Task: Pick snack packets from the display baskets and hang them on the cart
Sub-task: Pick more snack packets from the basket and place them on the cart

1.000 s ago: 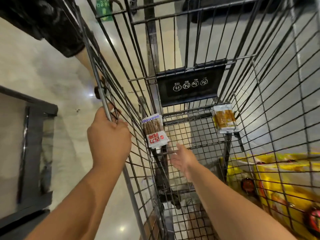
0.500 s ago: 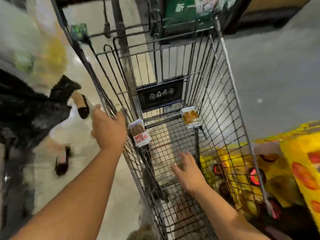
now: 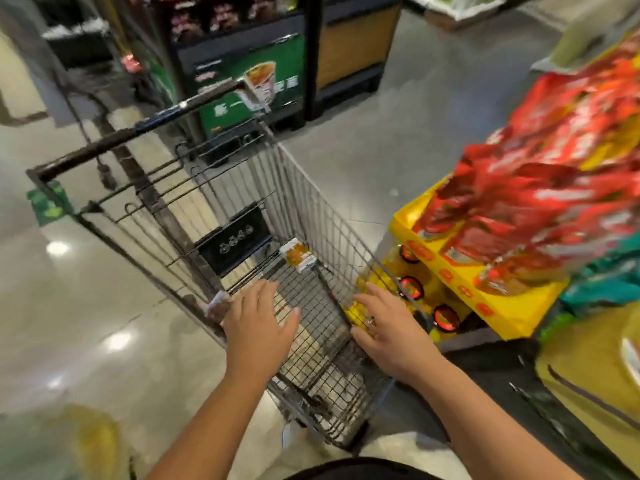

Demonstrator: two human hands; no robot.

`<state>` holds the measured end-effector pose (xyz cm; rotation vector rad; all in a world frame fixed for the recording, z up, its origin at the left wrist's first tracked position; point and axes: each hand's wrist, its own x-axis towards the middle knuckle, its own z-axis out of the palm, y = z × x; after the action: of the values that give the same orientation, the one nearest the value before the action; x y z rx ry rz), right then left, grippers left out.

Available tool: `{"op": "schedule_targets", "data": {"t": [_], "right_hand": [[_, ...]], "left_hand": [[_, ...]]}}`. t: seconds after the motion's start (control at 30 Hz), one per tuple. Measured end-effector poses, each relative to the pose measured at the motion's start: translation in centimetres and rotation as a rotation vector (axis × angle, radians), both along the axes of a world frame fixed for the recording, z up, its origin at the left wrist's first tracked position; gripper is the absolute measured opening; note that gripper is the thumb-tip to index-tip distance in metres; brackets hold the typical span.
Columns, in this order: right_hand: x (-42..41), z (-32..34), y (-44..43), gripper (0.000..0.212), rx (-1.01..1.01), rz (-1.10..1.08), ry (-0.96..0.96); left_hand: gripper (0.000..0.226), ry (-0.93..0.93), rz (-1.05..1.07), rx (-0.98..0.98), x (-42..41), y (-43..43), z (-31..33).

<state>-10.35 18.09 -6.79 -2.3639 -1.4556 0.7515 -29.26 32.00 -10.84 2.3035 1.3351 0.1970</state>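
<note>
A wire shopping cart (image 3: 304, 188) stands in front of me, its black handle at the far end. A small orange-and-white snack packet (image 3: 297, 254) hangs on the cart's inner right side. Another small packet (image 3: 217, 304) hangs on the left wall, partly hidden behind my left hand (image 3: 258, 329). My left hand hovers with spread fingers over the cart's near left rim and holds nothing. My right hand (image 3: 386, 332), a ring on one finger, is spread above the near right rim, also with nothing in it. Red snack packets (image 3: 540, 188) fill a yellow display stand (image 3: 498, 306) at right.
The yellow display stand sits close against the cart's right side. A green packet pile (image 3: 602, 282) and a tan display (image 3: 595, 382) lie further right. A dark shelf unit with a green poster (image 3: 252, 77) stands beyond the cart. Polished floor (image 3: 69, 306) opens to the left.
My view has lifted and pulled back from inside the cart. My left hand let go of the cart's left wall. My right hand came up out of the basket.
</note>
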Motion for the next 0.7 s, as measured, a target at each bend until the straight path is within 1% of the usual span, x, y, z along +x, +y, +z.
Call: {"op": "schedule_targets", "data": {"t": [0.1, 0.2, 0.27, 0.37, 0.47, 0.53, 0.67, 0.7], "right_hand": [[1.6, 3.0, -5.1, 0.057, 0.077, -0.097, -0.034], [3.7, 6.1, -10.9, 0.049, 0.232, -0.249, -0.116], [5.0, 8.0, -14.2, 0.045, 0.294, -0.337, -0.147], [7.5, 10.4, -19.4, 0.039, 0.36, -0.448, -0.221], [9.9, 11.2, -24.5, 0.036, 0.402, -0.531, -0.274], [11.9, 10.8, -28.6, 0.037, 0.369, -0.632, -0.251], [15.9, 10.8, -37.3, 0.039, 0.118, -0.78, -0.155], [16.9, 11.1, -39.2, 0.041, 0.086, -0.797, -0.116]], "left_hand": [[0.076, -0.069, -0.149, -0.03, 2.6, -2.9, 3.2], [0.078, -0.211, -0.296, -0.109, 6.2, -5.6, 7.1], [0.074, -0.276, -0.389, -0.128, 8.7, -7.4, 9.4], [0.068, -0.346, -0.55, -0.055, 13.3, -11.0, 11.8], [0.057, -0.383, -0.669, 0.019, 18.3, -15.2, 11.8], [0.056, -0.348, -0.745, 0.03, 21.5, -18.9, 10.9], [0.057, -0.289, -0.837, 0.05, 26.1, -27.1, 9.5], [0.057, -0.28, -0.858, 0.091, 27.0, -28.9, 9.4]]}}
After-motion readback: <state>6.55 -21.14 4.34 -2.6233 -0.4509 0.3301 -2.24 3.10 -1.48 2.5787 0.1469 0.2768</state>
